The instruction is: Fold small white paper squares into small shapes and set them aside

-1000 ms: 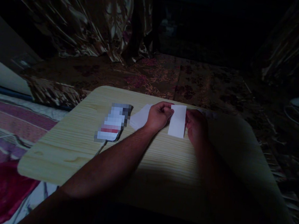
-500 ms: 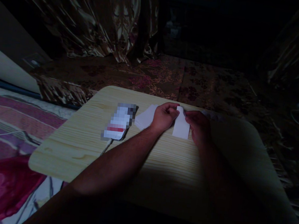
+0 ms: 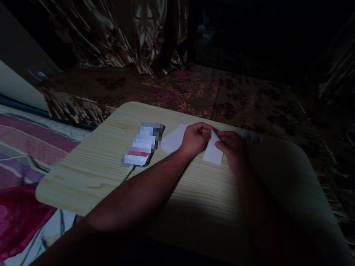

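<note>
Between my hands a narrow folded piece of white paper [image 3: 213,152] stands over the wooden table, its upper right corner now slanted inward. My left hand [image 3: 196,139] pinches it near the top left, fingers closed. On the other edge my right hand [image 3: 233,149] is closed too, its thumb pressed on the slanted side. A small stack of white paper sheets [image 3: 173,141] lies just left of my left hand and is partly hidden by it. Further left lies a phone [image 3: 143,144] with a blurred lit screen and a white cable plugged in.
The light wooden table [image 3: 97,175] has rounded corners. Several small pale objects [image 3: 251,137], hard to make out, lie by its far edge. A striped bed cover [image 3: 12,137] and a shiny magenta cloth [image 3: 3,224] are at left. Patterned curtains [image 3: 138,23] hang behind.
The paper's top right corner has gone from square to slanted inward. My right thumb has moved down onto that side. My left hand stays nearly still.
</note>
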Available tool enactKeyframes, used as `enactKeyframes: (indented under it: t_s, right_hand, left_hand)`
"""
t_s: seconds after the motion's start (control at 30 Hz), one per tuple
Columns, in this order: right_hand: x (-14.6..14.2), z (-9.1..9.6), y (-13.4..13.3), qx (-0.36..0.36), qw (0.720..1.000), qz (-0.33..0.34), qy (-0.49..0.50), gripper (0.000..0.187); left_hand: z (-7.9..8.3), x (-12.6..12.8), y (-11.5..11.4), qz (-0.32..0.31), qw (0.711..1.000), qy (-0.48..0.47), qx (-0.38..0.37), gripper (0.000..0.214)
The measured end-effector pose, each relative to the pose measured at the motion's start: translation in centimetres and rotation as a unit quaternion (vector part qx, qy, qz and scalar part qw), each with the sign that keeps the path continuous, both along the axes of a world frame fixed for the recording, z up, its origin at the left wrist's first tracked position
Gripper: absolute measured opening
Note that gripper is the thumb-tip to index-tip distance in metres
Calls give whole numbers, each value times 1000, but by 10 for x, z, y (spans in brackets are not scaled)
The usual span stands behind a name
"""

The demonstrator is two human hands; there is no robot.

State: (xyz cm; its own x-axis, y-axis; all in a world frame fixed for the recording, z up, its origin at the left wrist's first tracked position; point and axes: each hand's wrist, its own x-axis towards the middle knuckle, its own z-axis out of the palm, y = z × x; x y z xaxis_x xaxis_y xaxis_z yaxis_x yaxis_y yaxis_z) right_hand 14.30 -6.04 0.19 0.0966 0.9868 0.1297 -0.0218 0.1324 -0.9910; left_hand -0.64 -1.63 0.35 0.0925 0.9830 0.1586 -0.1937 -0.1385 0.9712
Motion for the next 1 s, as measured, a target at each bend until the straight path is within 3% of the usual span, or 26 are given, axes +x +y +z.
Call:
enactKeyframes:
  t_s: [0.3,0.73,1.0]
  right_hand:
    - [-1,-3,1,10,994,-43,-105,32]
    - [-9,2,-5,25,989,-53,-137,24]
    - [-2,0,-5,53,986,-58,-146,34]
  left_hand:
    - [4,0,-4,-2,1000,13,16,8]
    - [5,0,-4,12,999,35,33,7]
    - [4,0,-2,23,999,30,36,9]
